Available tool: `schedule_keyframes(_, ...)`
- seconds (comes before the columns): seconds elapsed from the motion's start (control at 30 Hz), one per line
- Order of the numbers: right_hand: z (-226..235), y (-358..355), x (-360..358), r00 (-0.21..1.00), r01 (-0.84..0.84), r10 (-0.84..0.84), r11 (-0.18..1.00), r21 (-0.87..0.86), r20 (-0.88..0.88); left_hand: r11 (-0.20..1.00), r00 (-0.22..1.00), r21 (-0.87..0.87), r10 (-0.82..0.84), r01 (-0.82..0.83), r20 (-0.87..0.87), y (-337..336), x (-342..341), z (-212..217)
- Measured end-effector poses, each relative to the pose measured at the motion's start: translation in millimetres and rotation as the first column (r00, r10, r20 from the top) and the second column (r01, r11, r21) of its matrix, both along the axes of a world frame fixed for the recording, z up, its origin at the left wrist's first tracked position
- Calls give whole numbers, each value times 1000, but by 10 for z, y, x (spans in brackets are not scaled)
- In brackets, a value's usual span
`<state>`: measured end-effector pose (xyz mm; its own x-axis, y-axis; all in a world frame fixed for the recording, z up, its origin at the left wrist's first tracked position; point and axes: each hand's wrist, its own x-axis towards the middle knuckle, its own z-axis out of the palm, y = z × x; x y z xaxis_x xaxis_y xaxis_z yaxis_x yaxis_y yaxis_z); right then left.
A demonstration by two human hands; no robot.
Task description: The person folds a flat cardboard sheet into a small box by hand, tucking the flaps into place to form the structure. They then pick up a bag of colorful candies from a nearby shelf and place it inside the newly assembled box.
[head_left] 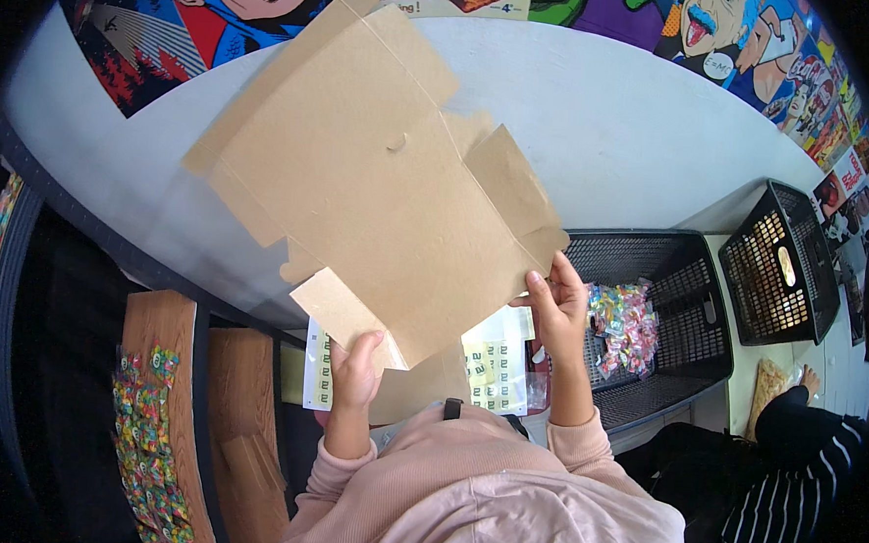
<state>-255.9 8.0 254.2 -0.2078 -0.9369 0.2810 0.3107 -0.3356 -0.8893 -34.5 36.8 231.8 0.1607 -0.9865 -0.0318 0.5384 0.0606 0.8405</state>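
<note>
A large brown cardboard box blank, unfolded with creased flaps, is held up tilted before me. My left hand grips its near left corner beside a small flap that is bent up, thumb on top. At the near right edge my right hand pinches the board between thumb and fingers, below a side flap that stands partly raised. The fingers under the board are mostly hidden. Beneath it, partly covered, lie white label sheets with rows of dark print.
To the right stands a black plastic crate holding colourful wrapped sweets; another black crate is beyond it. Someone in a striped sleeve is at far right. Left are wooden boxes and packets of sweets. Posters cover the far wall.
</note>
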Motion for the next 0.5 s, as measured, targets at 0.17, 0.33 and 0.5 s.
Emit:
schedule_keyframes(0.17, -19, 13, 101, 973, 218, -224, 972, -85, -64, 999, 997, -15, -36, 37, 66, 30, -26, -40)
schedule_keyframes(0.33, -122, -16, 58, 963, 138, -178, 971, -194, -204, 995, 991, -63, -67, 75, 113, 0, -76, 58)
schedule_keyframes(0.5, -50, -2, 76, 983, -122, 124, 992, -26, 136, 979, 996, -200, 46, -30, 79, -47, -94, 44)
